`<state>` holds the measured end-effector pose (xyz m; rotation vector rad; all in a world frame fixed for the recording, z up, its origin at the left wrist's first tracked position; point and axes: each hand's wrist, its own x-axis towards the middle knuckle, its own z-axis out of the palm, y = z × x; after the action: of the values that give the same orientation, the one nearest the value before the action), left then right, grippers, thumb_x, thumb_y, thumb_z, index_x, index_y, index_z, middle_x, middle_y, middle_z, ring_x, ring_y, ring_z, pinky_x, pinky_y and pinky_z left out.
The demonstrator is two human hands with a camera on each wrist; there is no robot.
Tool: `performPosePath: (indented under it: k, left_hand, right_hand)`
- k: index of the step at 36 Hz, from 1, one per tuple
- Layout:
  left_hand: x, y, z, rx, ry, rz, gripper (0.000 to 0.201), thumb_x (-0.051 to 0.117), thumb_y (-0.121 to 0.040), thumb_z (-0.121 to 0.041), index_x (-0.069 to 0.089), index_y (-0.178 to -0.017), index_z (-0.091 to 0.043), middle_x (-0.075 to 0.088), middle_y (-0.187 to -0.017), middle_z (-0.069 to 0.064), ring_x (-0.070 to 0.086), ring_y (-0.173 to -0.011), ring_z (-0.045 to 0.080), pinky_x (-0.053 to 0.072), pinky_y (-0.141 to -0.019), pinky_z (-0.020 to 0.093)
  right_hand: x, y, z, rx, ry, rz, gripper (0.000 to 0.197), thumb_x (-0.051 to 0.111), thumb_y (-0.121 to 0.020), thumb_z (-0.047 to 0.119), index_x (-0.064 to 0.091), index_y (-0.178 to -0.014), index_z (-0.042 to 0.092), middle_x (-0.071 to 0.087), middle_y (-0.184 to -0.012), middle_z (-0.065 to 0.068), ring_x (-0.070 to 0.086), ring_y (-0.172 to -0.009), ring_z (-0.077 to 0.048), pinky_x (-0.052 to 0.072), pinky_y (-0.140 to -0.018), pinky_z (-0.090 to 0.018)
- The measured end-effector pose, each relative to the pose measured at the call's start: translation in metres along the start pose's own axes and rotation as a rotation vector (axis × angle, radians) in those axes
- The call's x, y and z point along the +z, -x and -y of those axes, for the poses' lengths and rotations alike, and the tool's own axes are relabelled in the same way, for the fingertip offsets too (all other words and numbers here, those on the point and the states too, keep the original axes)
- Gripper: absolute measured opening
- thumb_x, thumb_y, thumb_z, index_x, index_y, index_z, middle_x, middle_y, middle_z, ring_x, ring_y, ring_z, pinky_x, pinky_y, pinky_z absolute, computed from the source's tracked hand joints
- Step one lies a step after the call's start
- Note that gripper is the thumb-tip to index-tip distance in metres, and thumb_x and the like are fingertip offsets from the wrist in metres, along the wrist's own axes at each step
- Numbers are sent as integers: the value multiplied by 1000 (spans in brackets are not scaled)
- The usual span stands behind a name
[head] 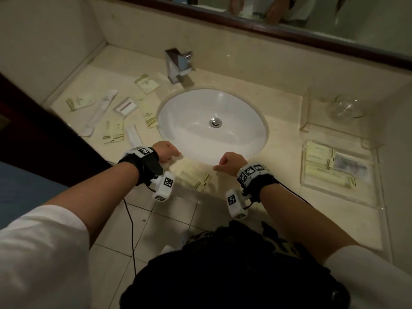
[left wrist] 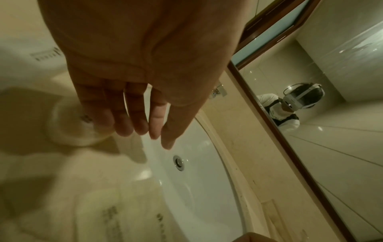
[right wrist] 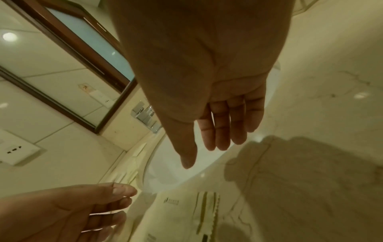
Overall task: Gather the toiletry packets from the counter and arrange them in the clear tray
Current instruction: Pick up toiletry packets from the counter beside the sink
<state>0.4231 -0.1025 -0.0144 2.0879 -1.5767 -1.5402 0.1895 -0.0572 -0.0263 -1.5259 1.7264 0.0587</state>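
A pale packet with green stripes (head: 192,173) lies on the counter's front edge, before the sink. My left hand (head: 169,154) hovers at its left end and my right hand (head: 225,164) at its right end. Both wrist views show relaxed, straight fingers hanging down and holding nothing: the left hand (left wrist: 153,137) and the right hand (right wrist: 203,153) above the packet (right wrist: 186,212). Several more packets (head: 113,130) are scattered on the counter left of the sink. The clear tray (head: 338,198) sits at the right with several packets in it.
The white sink (head: 211,123) fills the middle of the counter, with a chrome faucet (head: 178,65) behind it. A second clear tray (head: 312,128) at the back right holds an upturned glass (head: 345,107). A mirror runs along the back wall.
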Motion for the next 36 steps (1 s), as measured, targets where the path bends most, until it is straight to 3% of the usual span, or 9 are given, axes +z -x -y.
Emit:
performPosePath:
  k: [2, 3, 5, 8, 10, 13, 18, 26, 36]
  left_hand:
    - [-5, -2, 8, 10, -67, 36, 33, 70, -84, -19, 51, -57, -16, 50, -46, -2, 43, -40, 11, 33, -52, 21]
    - [-6, -4, 11, 22, -106, 54, 38, 71, -83, -21, 48, -52, -17, 45, -42, -3, 42, -39, 11, 34, -55, 22]
    - [-6, -6, 14, 67, -171, 62, 40, 71, -82, -24, 46, -51, -19, 46, -50, -1, 43, -50, 15, 37, -64, 25]
    - [-3, -5, 15, 126, -236, -2, 17, 73, -80, -27, 60, -75, -17, 58, -75, -2, 54, -74, 14, 44, -70, 26]
    - [-1, -4, 15, 162, -295, -9, 18, 74, -79, -30, 62, -86, -18, 60, -82, -4, 55, -82, 12, 45, -67, 23]
    - [4, -5, 15, 206, -373, -8, 25, 75, -77, -33, 64, -93, -17, 60, -90, -3, 56, -91, 14, 43, -74, 23]
    - [12, -5, 15, 255, -465, 13, 40, 77, -74, -36, 63, -103, -13, 60, -95, 0, 54, -90, 16, 39, -74, 23]
    - [22, -7, 14, 315, -555, 22, 44, 79, -72, -35, 62, -104, -11, 64, -106, 7, 59, -99, 23, 47, -81, 32]
    - [30, -13, 16, 386, -638, 10, 51, 81, -68, -34, 59, -108, -11, 52, -104, 8, 54, -99, 26, 44, -79, 33]
  right_hand:
    - [6, -2, 4, 21, 16, 9, 36, 67, -84, 41, 58, -68, 10, 53, -68, -14, 49, -69, -20, 34, -61, -26]
    - [9, -1, 6, 31, 18, 13, 39, 68, -83, 41, 63, -73, 3, 57, -73, -22, 49, -71, -20, 35, -62, -27]
    - [13, -1, 8, 42, 25, 10, 46, 70, -81, 41, 69, -87, -4, 67, -86, -23, 52, -72, -19, 38, -62, -26]
    - [20, -1, 12, 47, 47, 18, 38, 73, -78, 44, 69, -76, 7, 62, -69, -5, 55, -68, -17, 40, -56, -25]
    - [24, -2, 15, 39, 61, 24, 41, 74, -76, 46, 70, -78, 5, 62, -72, -4, 57, -70, -17, 41, -58, -26]
    - [26, 1, 19, 29, 75, 21, 44, 76, -75, 46, 69, -87, 5, 65, -81, -6, 58, -75, -18, 44, -61, -27]
    - [32, 2, 25, 32, 127, -9, 46, 78, -70, 48, 60, -94, 13, 65, -95, -3, 59, -87, -18, 50, -75, -31]
    - [39, 0, 31, 45, 177, -38, 47, 79, -67, 49, 56, -92, 17, 62, -96, -2, 59, -90, -20, 52, -77, -36]
    - [46, -8, 27, 18, 220, -53, 46, 80, -67, 48, 60, -92, 16, 61, -102, -6, 60, -93, -24, 54, -82, -38]
